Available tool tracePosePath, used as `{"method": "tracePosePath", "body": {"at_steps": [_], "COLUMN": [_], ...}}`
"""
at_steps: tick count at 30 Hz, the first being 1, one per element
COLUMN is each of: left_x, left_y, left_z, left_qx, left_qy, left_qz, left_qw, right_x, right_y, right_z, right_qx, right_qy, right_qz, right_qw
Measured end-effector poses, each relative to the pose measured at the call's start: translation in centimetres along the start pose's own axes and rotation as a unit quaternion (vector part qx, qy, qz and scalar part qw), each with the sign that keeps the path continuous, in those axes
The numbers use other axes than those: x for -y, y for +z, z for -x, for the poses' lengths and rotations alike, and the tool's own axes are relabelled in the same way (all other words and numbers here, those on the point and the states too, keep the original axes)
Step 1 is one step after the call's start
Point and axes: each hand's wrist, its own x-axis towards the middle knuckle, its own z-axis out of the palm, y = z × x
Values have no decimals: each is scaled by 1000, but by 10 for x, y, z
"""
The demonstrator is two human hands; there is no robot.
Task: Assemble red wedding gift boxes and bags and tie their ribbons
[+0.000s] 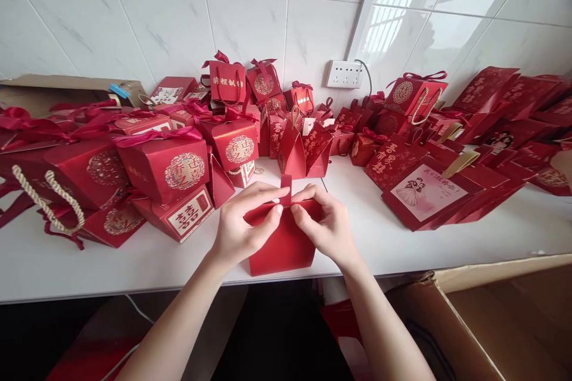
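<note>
A plain red paper gift box (282, 253) stands at the front edge of the white table, right before me. My left hand (250, 220) pinches its top edge from the left, thumb on the near face. From the right, my right hand (325, 223) grips the same top edge between thumb and fingers. Between the two hands a short dark red strap (286, 186) sticks up above the box. The fingertips behind the top edge are partly hidden.
Red gift boxes with ribbons (165, 164) are piled at the left. Small bags (306, 149) stand behind my hands. Flat red bags with a printed couple (429, 190) lie at the right. An open cardboard box (473, 333) is at the lower right. A power strip (345, 74) is on the wall.
</note>
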Motion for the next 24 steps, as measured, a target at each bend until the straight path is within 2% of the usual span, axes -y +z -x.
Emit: {"method": "tracePosePath", "body": {"at_steps": [8, 18, 24], "left_x": [-3, -5, -4], "left_y": [-1, -1, -6], "left_z": [-1, 1, -2], "left_qx": [-5, -19, 30], "left_qy": [-9, -12, -20], "left_qz": [17, 48, 26], "left_qw": [1000, 999, 999], "right_x": [-1, 0, 1], "right_y": [3, 7, 7], "right_z": [0, 1, -4], "right_qx": [-6, 1, 1], "right_qy": [-27, -25, -10], "right_qz": [18, 23, 14], "right_qw": [999, 999, 1000]}}
